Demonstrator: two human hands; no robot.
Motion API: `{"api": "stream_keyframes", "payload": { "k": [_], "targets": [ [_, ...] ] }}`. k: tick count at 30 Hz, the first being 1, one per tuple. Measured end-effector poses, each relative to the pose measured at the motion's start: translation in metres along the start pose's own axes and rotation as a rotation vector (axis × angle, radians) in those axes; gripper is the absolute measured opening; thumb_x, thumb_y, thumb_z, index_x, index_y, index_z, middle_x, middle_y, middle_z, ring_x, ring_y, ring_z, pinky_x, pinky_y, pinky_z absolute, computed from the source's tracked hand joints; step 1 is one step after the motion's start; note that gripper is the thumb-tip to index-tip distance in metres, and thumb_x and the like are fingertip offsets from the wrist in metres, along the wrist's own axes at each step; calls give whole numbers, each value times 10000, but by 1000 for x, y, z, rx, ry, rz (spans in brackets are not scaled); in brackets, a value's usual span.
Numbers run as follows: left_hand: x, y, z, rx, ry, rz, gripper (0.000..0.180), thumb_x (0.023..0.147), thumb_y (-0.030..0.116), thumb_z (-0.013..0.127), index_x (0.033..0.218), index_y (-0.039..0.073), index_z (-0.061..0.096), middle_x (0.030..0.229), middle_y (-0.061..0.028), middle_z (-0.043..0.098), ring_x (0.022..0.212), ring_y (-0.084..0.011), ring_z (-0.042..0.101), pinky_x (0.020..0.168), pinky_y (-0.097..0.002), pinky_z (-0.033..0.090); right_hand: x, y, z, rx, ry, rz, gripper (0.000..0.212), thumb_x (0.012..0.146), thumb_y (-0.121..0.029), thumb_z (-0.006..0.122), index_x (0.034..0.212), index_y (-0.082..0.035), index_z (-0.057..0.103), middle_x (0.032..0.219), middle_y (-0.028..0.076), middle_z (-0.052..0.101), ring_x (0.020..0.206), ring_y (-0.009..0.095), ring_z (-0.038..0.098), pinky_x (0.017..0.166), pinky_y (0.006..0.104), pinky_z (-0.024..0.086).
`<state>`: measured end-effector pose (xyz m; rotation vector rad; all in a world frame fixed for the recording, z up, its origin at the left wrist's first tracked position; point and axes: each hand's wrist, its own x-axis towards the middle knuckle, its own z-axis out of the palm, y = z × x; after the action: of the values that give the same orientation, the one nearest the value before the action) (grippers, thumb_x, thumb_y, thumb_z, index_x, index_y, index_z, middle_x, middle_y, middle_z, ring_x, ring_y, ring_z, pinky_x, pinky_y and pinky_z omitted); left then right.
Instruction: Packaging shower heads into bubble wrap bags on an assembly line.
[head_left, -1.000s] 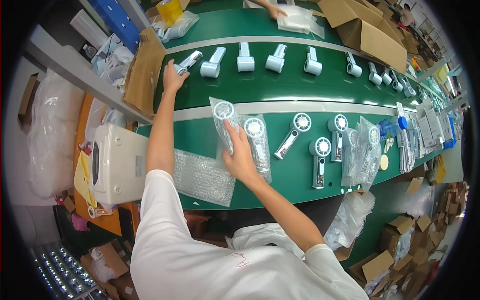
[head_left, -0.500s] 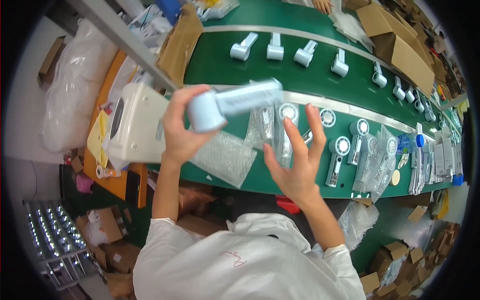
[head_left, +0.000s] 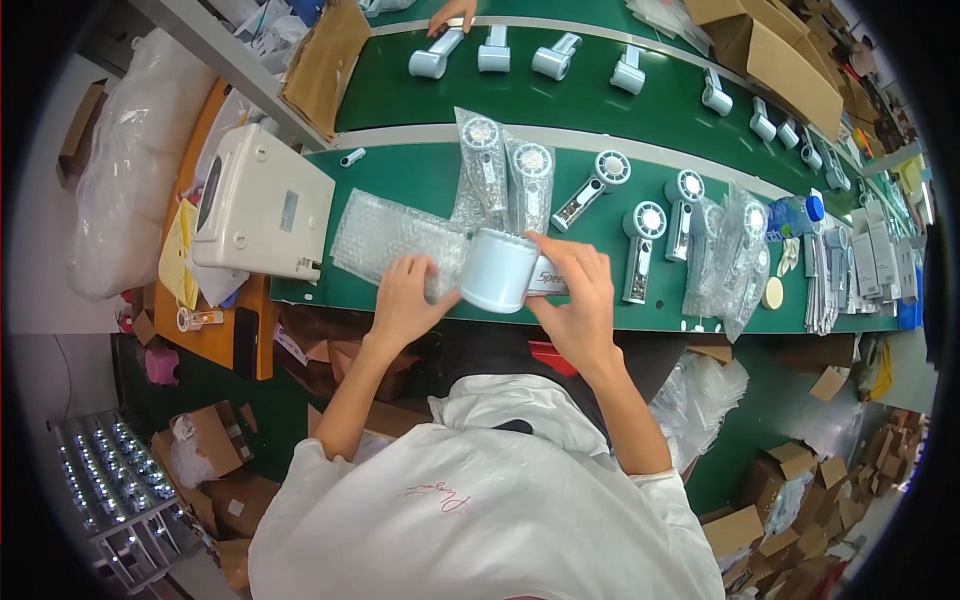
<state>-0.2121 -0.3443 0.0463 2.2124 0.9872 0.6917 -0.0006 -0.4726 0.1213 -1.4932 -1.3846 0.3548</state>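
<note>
A light-blue handheld fan (head_left: 497,272) is in front of me at the table's near edge. My right hand (head_left: 580,300) is closed around its handle, and the round head points left. My left hand (head_left: 405,305) is open beside the head, fingers bent and thumb apart. Its fingertips lie over the near edge of a bubble-wrap bag (head_left: 385,235); whether they touch it I cannot tell. Just beyond stand two fans in bubble bags, a left bagged fan (head_left: 482,165) and a right bagged fan (head_left: 530,180). Unwrapped, a fan with an open handle (head_left: 595,187) lies to their right.
A cream machine (head_left: 265,205) stands at the left. More bagged fans (head_left: 740,255) and white cartons (head_left: 875,245) are on the right. Several fans ride the green conveyor (head_left: 390,95) beyond, where another person's hand (head_left: 452,15) touches one. A cardboard box (head_left: 770,65) sits at far right.
The fan has come down and nearer, turning its head left. It has passed from my left hand to my right hand. Another person's hand has reached a conveyor fan.
</note>
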Motion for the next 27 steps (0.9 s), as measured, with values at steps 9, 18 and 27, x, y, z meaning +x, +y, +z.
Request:
{"api": "stream_keyframes", "payload": {
  "k": [9,18,27],
  "targets": [
    [-13,-16,3,357,-34,-34,144,830,136,640,903,28,580,835,-110,604,721,-315,572,670,-387,472,-45,35,3,1655,-200,568,550,1021,-404,477,1390,-3,404,1218,191,603,653,206,593,510,312,461],
    [-3,0,-16,306,-128,-82,100,823,83,601,899,19,589,771,-120,603,649,-349,561,624,-418,470,-40,32,8,1406,-172,581,535,1030,-352,489,1426,-13,371,1186,187,588,666,200,587,552,306,484],
    [-5,-24,7,-19,62,-94,81,886,61,556,929,16,608,784,-94,601,623,-260,515,598,-344,443,-28,41,63,128,-255,84,545,856,-27,653,1378,-55,500,1152,103,561,817,258,606,724,312,508]
  ]
}}
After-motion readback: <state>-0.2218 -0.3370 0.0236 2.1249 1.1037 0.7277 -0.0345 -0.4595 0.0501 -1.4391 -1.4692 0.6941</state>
